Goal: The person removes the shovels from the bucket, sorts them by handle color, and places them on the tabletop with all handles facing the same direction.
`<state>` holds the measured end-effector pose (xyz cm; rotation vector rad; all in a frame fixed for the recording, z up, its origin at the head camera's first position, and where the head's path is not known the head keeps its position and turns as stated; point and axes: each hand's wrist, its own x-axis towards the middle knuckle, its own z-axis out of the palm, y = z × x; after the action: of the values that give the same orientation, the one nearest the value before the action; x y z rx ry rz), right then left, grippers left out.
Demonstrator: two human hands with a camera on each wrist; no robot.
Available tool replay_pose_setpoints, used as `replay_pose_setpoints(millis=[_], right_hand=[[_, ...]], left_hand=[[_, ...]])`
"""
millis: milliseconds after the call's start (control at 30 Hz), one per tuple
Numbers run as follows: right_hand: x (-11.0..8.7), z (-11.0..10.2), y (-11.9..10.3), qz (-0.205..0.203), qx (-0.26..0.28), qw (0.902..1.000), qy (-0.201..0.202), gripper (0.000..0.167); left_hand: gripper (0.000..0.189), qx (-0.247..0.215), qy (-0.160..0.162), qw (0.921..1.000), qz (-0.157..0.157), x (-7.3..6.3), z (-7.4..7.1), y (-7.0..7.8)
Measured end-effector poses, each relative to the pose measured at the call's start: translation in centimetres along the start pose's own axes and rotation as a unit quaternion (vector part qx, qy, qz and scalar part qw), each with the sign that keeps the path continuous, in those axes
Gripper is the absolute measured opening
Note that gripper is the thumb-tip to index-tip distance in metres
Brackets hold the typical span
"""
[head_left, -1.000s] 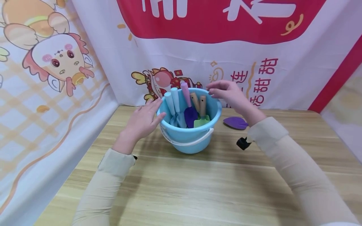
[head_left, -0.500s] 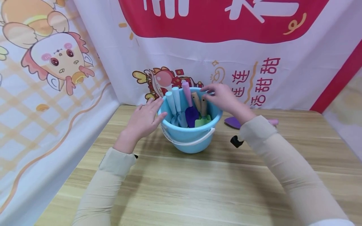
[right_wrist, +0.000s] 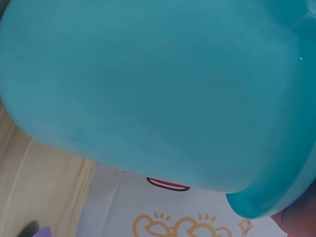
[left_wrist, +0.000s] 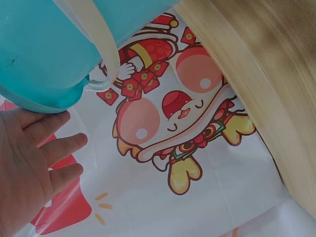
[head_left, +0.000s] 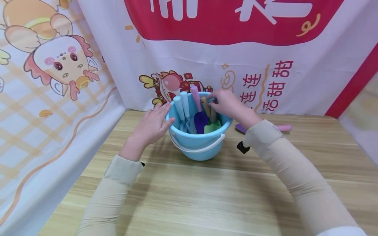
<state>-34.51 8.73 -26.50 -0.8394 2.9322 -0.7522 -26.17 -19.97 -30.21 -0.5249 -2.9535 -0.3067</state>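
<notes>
A light blue bucket [head_left: 196, 139] with a white handle stands upright on the table. Inside it lean two blue-handled tools [head_left: 185, 103], a purple trowel [head_left: 201, 122] with a pink handle, and two wooden-handled tools. My left hand [head_left: 150, 126] rests against the bucket's left rim, fingers extended; the left wrist view shows its fingers [left_wrist: 61, 145] spread below the rim. Over the right rim reaches my right hand [head_left: 228, 103], its fingers pinching the wooden handle of a green shovel [head_left: 212, 127]. The handle's top is hidden by the fingers. Bucket wall [right_wrist: 148, 98] fills most of the right wrist view.
Another purple trowel [head_left: 284, 127] with a pink handle lies on the wooden table [head_left: 189, 193], right of the bucket and partly behind my right forearm. A printed cloth [head_left: 183, 59] hangs close behind the bucket, and another covers the left side.
My right hand has moved left and down from above the right rim to the green shovel's wooden handle. The left hand stays at the rim. More of the trowel's pink handle shows on the table.
</notes>
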Motion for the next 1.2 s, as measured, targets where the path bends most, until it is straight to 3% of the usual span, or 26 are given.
replay_pose_setpoints(millis=[200,400,700,1067,1200], right_hand=[[0.07,0.5,-0.35,-0.015,-0.046,0.9988,-0.004,0.033],[0.12,0.77,-0.43,-0.022,-0.058,0.9981,0.0,0.031],[-0.13,0.72,-0.09,-0.037,-0.041,0.9984,0.01,0.035],[-0.17,0.74,0.4,-0.073,-0.016,0.9969,0.027,0.025],[-0.26,0.7,0.44,-0.066,-0.008,0.9972,0.033,0.024]], left_hand=[[0.073,0.001,0.0,1.0,0.0,-0.08,0.03,-0.03],[0.072,-0.003,0.001,1.0,-0.002,-0.12,0.08,-0.09],[0.072,-0.003,0.011,0.9999,0.003,-0.14,0.07,-0.1],[0.072,-0.006,0.006,1.0,0.001,-0.05,0.04,-0.07],[0.073,-0.006,0.003,1.0,0.0,-0.01,0.07,-0.12]])
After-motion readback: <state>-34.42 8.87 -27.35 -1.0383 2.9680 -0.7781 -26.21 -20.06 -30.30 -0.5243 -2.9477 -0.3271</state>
